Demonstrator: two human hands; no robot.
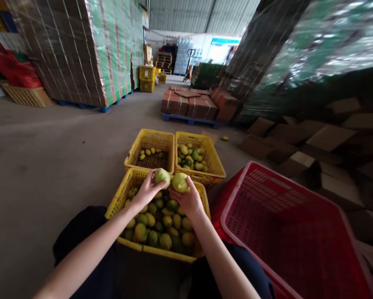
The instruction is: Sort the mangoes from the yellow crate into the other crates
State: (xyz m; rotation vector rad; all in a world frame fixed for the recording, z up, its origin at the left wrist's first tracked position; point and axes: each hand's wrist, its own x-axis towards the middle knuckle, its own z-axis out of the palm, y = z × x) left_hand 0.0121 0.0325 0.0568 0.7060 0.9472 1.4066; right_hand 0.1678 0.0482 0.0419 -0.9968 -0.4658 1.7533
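Note:
My left hand point(148, 190) is closed around a pale green lemon point(161, 177). In my right hand point(191, 200) sits a yellower lemon point(180, 182), gripped between thumb and fingers. Both fruits are held side by side, a small gap apart, above the near yellow crate point(133, 245). Many green and yellow lemons point(150, 220) fill that crate. Behind it on the left, another yellow crate point(158, 135) has several lemons on its bottom. The far right yellow crate point(216, 160) holds a larger pile of mixed green and yellow ones.
A large red crate point(286, 182) stands at my right. Beyond it lie flattened cardboard boxes point(332, 133). Wrapped pallet stacks point(70, 54) rise on both sides. Bundled cardboard point(189, 106) rests on a blue pallet ahead. One loose lemon point(225, 138) lies on the floor.

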